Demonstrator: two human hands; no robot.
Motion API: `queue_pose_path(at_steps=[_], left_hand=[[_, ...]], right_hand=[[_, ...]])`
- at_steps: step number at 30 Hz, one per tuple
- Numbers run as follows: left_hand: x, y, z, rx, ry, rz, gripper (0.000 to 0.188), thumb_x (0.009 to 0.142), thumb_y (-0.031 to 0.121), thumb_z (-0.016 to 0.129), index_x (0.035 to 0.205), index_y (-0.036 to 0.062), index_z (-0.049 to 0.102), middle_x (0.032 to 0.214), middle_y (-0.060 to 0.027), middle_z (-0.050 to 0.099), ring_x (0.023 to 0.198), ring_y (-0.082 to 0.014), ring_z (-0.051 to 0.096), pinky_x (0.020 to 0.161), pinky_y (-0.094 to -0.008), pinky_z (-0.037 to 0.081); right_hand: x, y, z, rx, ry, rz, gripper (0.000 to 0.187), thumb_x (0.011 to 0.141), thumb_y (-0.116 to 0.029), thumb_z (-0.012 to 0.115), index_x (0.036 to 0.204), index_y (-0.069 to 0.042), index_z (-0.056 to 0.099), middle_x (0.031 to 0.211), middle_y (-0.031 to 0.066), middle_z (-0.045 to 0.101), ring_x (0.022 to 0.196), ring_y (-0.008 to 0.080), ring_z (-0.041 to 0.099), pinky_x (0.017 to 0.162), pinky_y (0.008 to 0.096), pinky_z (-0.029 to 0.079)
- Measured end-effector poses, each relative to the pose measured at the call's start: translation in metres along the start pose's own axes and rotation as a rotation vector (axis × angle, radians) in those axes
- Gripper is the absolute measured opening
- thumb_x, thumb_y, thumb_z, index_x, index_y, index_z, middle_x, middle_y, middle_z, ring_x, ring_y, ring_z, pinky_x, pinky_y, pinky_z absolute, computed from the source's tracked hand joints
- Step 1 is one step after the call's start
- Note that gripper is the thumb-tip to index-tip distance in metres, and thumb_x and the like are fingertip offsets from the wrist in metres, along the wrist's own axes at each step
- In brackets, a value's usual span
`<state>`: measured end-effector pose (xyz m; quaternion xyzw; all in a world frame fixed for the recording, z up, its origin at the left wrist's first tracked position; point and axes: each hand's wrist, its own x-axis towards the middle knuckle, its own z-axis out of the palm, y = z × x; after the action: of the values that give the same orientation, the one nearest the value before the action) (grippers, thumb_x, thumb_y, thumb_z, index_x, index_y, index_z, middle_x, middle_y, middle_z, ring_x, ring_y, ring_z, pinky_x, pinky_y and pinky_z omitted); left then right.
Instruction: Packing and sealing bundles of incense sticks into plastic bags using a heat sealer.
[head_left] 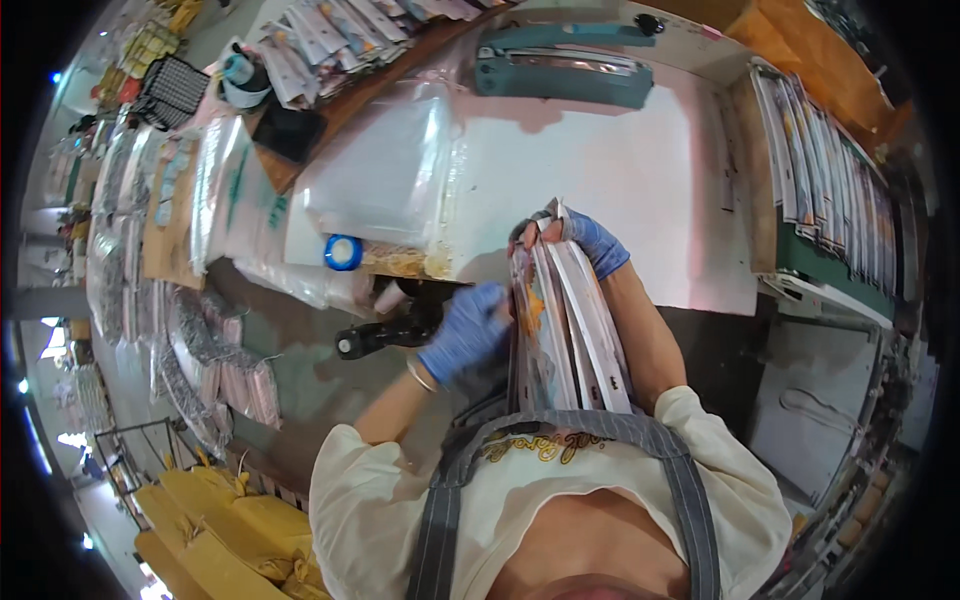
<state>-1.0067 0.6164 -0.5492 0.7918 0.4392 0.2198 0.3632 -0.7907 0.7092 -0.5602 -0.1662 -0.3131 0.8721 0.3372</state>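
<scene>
The bundle of flat packets (555, 320) stands on end in front of the person, at the near edge of the white tabletop (600, 150). Its low end meets the dark striped apron (540, 425), or comes very close to it. I think the belly helps hold the packets up, so they do not slide apart.

The right hand (592, 245), in a blue glove, wraps over the top end of the bundle. Its fingers are bent and pinch the packets together, maybe to make them line up. The right arm bends at the elbow and runs up along the side of the bundle.

The left hand (465, 335), also in a blue glove, is by the bundle's left side. It is blurry. The fingers look curled, but I cannot tell if they pinch or touch anything. That arm reaches in from the left, with a band at the wrist.

Clear plastic bags (385, 170) lie flat toward the tabletop's left edge. A blue roll of tape (343, 252) sits near the near left corner. A long teal tool (565, 75) lies along the far edge, perhaps to leave the middle free. More packets (825, 160) stand in a row past the right edge.
</scene>
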Motion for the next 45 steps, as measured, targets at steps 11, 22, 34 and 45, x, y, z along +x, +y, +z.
queue_pose_path(at_steps=[11, 22, 34, 45], left_hand=[[0.081, -0.118, -0.139, 0.278, 0.39, -0.055, 0.013, 0.08, 0.018, 0.061, 0.079, 0.0044, 0.061, 0.071, -0.0087, 0.06, 0.066, -0.0196, 0.057, 0.064, -0.029, 0.045], [0.048, -0.016, -0.093, -0.097, 0.4, -0.241, 0.024, 0.087, 0.022, 0.053, 0.075, 0.0019, 0.056, 0.06, -0.0071, 0.053, 0.056, -0.0099, 0.047, 0.055, -0.0303, 0.042], [0.042, -0.022, -0.068, 0.427, 0.44, -0.185, 0.054, 0.07, 0.003, 0.057, 0.122, 0.0045, 0.042, 0.12, -0.014, 0.045, 0.088, -0.0293, 0.057, 0.074, -0.0348, 0.048], [-0.064, 0.016, -0.012, 0.67, 0.316, 0.097, 0.059, 0.08, 0.0, 0.044, 0.136, 0.0057, 0.027, 0.133, -0.0159, 0.037, 0.071, -0.0302, 0.06, 0.061, -0.0351, 0.05]], right_hand=[[0.015, 0.023, -0.005, -0.238, 0.131, 0.042, 0.029, 0.067, -0.023, 0.064, 0.076, 0.004, 0.063, 0.077, 0.0159, 0.063, 0.075, 0.0233, 0.059, 0.071, 0.0302, 0.047], [0.034, 0.022, 0.014, -0.242, 0.103, 0.017, 0.032, 0.069, -0.023, 0.066, 0.086, 0.003, 0.063, 0.078, 0.0118, 0.064, 0.07, 0.0178, 0.06, 0.068, 0.0292, 0.048], [-0.025, -0.002, -0.015, -0.317, 0.276, -0.077, 0.028, 0.069, -0.021, 0.065, 0.081, 0.004, 0.062, 0.073, 0.0116, 0.063, 0.065, 0.0176, 0.06, 0.066, 0.0296, 0.05], [0.081, 0.074, 0.037, -0.687, -0.145, -0.448, 0.061, 0.084, -0.023, 0.059, 0.134, -0.003, 0.029, 0.117, 0.013, 0.052, 0.097, 0.0181, 0.054, 0.087, 0.0297, 0.046]])
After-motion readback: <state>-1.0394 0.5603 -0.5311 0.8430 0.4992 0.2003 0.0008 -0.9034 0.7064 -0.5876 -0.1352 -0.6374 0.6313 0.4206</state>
